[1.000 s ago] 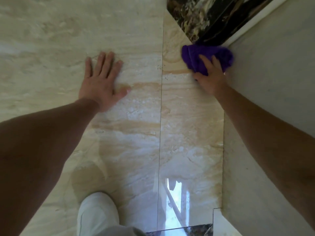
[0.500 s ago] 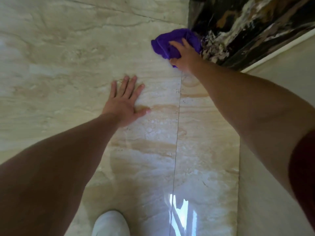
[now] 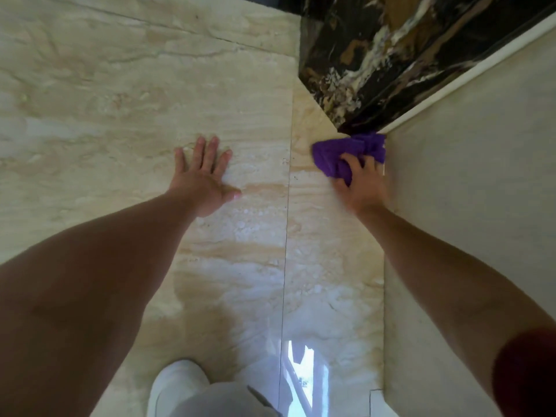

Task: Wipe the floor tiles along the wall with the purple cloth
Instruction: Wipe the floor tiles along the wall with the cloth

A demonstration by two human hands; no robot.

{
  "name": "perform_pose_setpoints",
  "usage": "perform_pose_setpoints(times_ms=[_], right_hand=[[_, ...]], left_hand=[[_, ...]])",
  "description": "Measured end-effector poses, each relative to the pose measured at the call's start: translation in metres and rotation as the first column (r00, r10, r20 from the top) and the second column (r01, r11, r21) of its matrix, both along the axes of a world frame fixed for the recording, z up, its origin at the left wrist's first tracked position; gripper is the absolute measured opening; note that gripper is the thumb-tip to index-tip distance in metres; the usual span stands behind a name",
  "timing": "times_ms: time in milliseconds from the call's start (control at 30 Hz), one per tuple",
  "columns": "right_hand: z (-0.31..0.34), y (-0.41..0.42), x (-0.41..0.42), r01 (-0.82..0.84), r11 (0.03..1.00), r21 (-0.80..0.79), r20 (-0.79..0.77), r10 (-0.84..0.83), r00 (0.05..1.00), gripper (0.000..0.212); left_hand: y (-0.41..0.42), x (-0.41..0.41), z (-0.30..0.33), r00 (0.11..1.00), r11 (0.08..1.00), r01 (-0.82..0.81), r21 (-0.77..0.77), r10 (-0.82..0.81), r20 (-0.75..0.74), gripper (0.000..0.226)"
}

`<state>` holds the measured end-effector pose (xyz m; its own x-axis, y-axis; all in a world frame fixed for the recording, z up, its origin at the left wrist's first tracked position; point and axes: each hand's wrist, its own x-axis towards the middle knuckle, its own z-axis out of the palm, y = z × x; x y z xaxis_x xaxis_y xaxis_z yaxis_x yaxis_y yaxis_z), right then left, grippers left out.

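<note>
the right hand (image 3: 362, 183) is curled over the purple cloth (image 3: 346, 153), fingers bent down and gripping the bunched fabric against the floor. the cloth is crumpled into a loose wad and sits on the narrow floor tile (image 3: 331, 251) right at the foot of the wall (image 3: 469, 206), tucked into the corner where that pale wall meets the dark marble block (image 3: 376, 55); its far edge touches the base of the marble and its right edge touches the wall. the left hand (image 3: 203, 179) lies flat and empty on the wide floor tile (image 3: 120, 115) to the left, palm down, fingers spread and pointing away, thumb out to the right. a thin grout line (image 3: 287, 236) runs near to far between the two hands. both forearms are bare, and a dark red sleeve (image 3: 529, 371) shows at the near right. a white shoe (image 3: 177, 383) stands on the glossy tile at the near edge, beside a bright window reflection (image 3: 301, 383).
</note>
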<state>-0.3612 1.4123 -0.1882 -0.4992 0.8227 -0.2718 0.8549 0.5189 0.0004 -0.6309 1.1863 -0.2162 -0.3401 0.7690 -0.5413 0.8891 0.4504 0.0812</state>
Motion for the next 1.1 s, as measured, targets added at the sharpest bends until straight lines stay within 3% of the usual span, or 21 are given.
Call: perform_pose_setpoints(times_ms=[100, 233, 367, 433, 500, 600, 667, 733, 800, 833, 867, 900, 967, 1000, 1033, 1100], right_hand=[[0.009, -0.003, 0.03, 0.062, 0.997, -0.04, 0.09, -0.058, 0.994, 0.062], [0.014, -0.054, 0.03, 0.19, 0.98, -0.06, 0.043, -0.188, 0.981, 0.054], [0.017, -0.094, 0.06, 0.195, 0.962, -0.191, 0.063, -0.186, 0.981, 0.045], [0.032, -0.1, 0.08, 0.276, 0.909, -0.312, 0.043, -0.277, 0.96, 0.039], [0.059, -0.107, 0.085, 0.319, 0.87, -0.376, -0.066, -0.369, 0.927, 0.035], [0.133, -0.128, 0.088, 0.264, 0.902, -0.343, -0.256, -0.36, 0.897, 0.036], [0.196, -0.142, 0.079, 0.218, 0.928, -0.304, -0.387, -0.329, 0.862, 0.039], [0.282, -0.158, 0.07, 0.185, 0.95, -0.25, -0.495, -0.29, 0.819, 0.045], [0.346, -0.176, 0.06, 0.151, 0.959, -0.239, -0.564, -0.264, 0.783, 0.054], [0.377, -0.185, 0.06, 0.119, 0.956, -0.269, -0.607, -0.264, 0.75, 0.057], [0.416, -0.194, 0.065, 0.097, 0.929, -0.358, -0.682, -0.331, 0.653, 0.057], [0.46, -0.201, 0.072, 0.066, 0.881, -0.468, -0.753, -0.437, 0.493, 0.055], [0.549, -0.209, 0.094, -0.006, 0.752, -0.659, -0.742, -0.649, 0.169, 0.049], [0.591, -0.211, 0.105, -0.008, 0.708, -0.706, -0.707, -0.704, 0.066, 0.047], [0.637, -0.216, 0.115, 0.032, 0.68, -0.732, -0.681, -0.733, 0.002, 0.047], [0.706, -0.231, 0.13, 0.152, 0.628, -0.763, -0.637, -0.771, -0.014, 0.052]], left_hand=[[0.002, -0.002, 0.006, 1.0, 0.998, -0.016, -0.068, 0.017, 0.014, 0.095], [0.015, 0.003, 0.022, 0.996, 0.989, -0.076, -0.125, 0.082, 0.039, 0.094], [0.037, 0.0, 0.054, 0.965, 0.961, -0.219, -0.169, 0.239, 0.106, 0.081], [0.03, 0.005, 0.072, 0.931, 0.939, -0.287, -0.188, 0.319, 0.178, 0.083], [0.02, 0.016, 0.1, 0.806, 0.894, -0.373, -0.25, 0.445, 0.39, 0.084], [0.02, 0.075, 0.173, 0.447, 0.834, -0.486, -0.26, 0.493, 0.746, 0.085], [0.027, 0.121, 0.236, 0.342, 0.831, -0.515, -0.209, 0.423, 0.839, 0.083], [0.022, 0.165, 0.321, 0.312, 0.852, -0.489, -0.188, 0.372, 0.874, 0.081], [0.014, 0.193, 0.381, 0.157, 0.792, -0.572, -0.214, 0.362, 0.919, 0.071], [0.009, 0.202, 0.41, 0.059, 0.74, -0.633, -0.227, 0.339, 0.939, 0.063], [0.003, 0.209, 0.446, -0.012, 0.697, -0.679, -0.232, 0.305, 0.952, 0.056], [-0.002, 0.214, 0.487, -0.055, 0.67, -0.707, -0.226, 0.267, 0.962, 0.051], [-0.015, 0.218, 0.571, -0.106, 0.638, -0.74, -0.213, 0.202, 0.974, 0.045], [-0.02, 0.217, 0.609, -0.102, 0.641, -0.741, -0.197, 0.182, 0.978, 0.043], [-0.026, 0.218, 0.653, -0.082, 0.659, -0.732, -0.175, 0.17, 0.982, 0.042], [-0.04, 0.221, 0.724, -0.07, 0.708, -0.689, -0.153, 0.145, 0.987, 0.037]])
